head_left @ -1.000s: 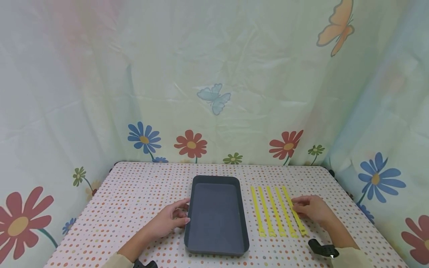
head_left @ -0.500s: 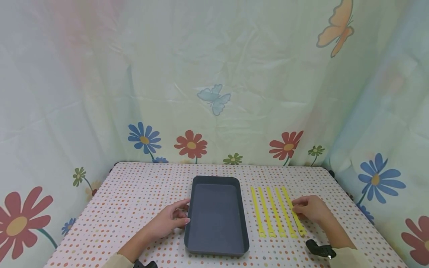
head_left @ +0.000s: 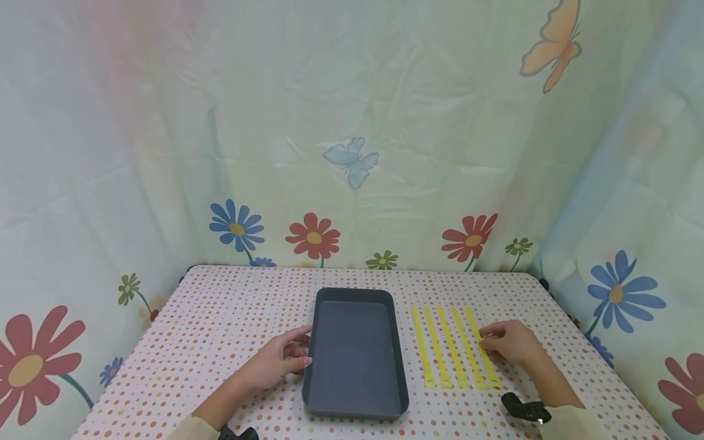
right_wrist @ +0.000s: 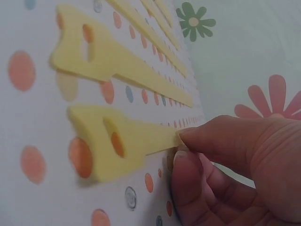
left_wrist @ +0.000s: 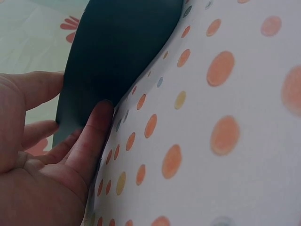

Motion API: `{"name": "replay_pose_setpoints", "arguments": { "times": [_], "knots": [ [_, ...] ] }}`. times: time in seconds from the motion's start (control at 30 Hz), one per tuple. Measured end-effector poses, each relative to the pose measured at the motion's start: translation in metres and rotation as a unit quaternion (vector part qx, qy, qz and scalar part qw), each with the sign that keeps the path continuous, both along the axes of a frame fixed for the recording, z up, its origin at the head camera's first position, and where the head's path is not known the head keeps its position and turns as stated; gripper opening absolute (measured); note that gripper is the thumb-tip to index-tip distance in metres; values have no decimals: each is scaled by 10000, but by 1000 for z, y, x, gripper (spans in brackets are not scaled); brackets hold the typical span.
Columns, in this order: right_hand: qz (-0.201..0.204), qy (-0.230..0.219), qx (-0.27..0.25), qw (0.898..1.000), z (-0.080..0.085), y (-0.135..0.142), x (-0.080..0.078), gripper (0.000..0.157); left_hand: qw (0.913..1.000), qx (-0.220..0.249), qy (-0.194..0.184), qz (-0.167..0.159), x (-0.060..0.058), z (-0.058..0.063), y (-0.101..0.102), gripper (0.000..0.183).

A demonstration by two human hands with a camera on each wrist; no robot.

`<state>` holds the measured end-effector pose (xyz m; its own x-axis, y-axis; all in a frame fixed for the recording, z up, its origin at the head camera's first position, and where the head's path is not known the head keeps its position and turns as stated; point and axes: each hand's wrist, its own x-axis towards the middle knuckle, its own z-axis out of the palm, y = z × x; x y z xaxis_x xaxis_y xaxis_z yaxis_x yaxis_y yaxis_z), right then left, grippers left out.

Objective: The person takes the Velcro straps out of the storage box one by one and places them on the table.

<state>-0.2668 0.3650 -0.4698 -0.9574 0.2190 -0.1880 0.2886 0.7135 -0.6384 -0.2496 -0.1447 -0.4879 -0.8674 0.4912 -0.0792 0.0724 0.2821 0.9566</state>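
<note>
A dark grey rectangular baking tray (head_left: 356, 360) lies flat in the middle of the table. Against the outside of its left wall, my left hand (head_left: 275, 362) rests its fingertips; in the left wrist view the fingers (left_wrist: 96, 125) touch that dark wall, one low near the cloth. Right of the tray, several flat yellow straps (head_left: 431, 342) lie side by side, running lengthwise away from me. My right hand (head_left: 513, 342) pinches the rightmost strap (right_wrist: 137, 141) by its side edge between thumb and finger. Its wide, slotted end casts a shadow on the cloth.
A polka-dot cloth (head_left: 242, 305) covers the table. A flowered curtain (head_left: 418, 153) hangs behind and at both sides. Each wrist carries a black strap, the right one's black band (head_left: 526, 409) close over the table near the straps' lower ends.
The rightmost strap has turned slightly, its near end swinging left, so it lies more in line with its neighbours. My right wrist has shifted slightly left. The left hand and tray stay put.
</note>
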Motion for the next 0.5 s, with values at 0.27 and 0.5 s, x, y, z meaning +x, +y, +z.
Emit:
{"name": "replay_pose_setpoints", "arguments": {
  "times": [0.27, 0.5],
  "knots": [
    [16, 39, -44, 10000, 0, 3, 0, 37, 10000, 79, 13, -59, 0, 1, 0, 69],
    [-93, 48, -182, 9998, -6, 4, 1, 40, 10000, 17, -16, -25, 0, 0, 0, 70]
  ]
}}
